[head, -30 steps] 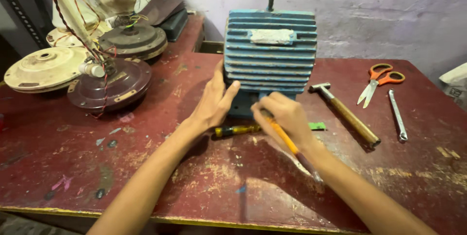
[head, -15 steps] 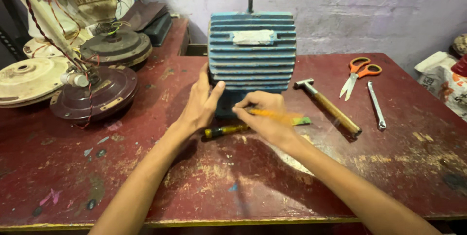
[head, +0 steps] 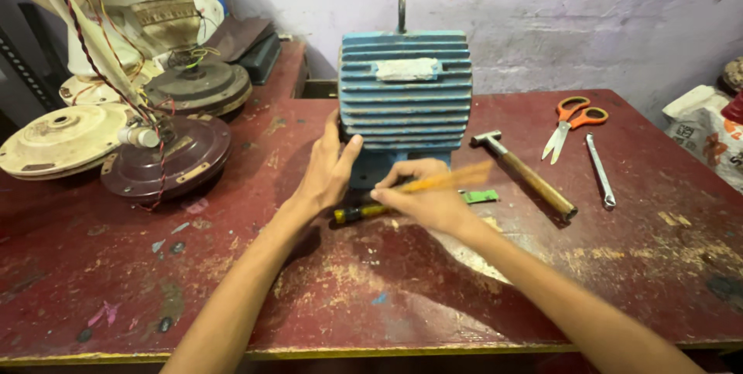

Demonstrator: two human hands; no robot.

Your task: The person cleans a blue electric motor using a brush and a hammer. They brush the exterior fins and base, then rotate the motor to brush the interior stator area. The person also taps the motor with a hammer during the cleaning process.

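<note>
A blue ribbed motor housing (head: 405, 95) with a lifting eye on top stands upright on the worn red table (head: 309, 289). My left hand (head: 329, 169) lies flat against its lower left side, fingers spread. My right hand (head: 422, 196) is closed on a thin yellow-orange tool (head: 453, 179), blurred with motion, its tip at the base of the motor. A second screwdriver with a yellow and black handle (head: 357, 213) lies on the table under my hands, next to a small green piece (head: 481, 197).
A wooden-handled hammer (head: 526, 174), orange-handled scissors (head: 573, 122) and a metal wrench (head: 600, 169) lie to the right of the motor. Ceiling fan motor parts with wires (head: 155, 153) crowd the left side. A white bag (head: 708, 138) sits at the right edge.
The yellow-orange tool has swung from pointing down toward me to lying nearly level, its tip now at the motor's base. My left hand has stayed against the motor.
</note>
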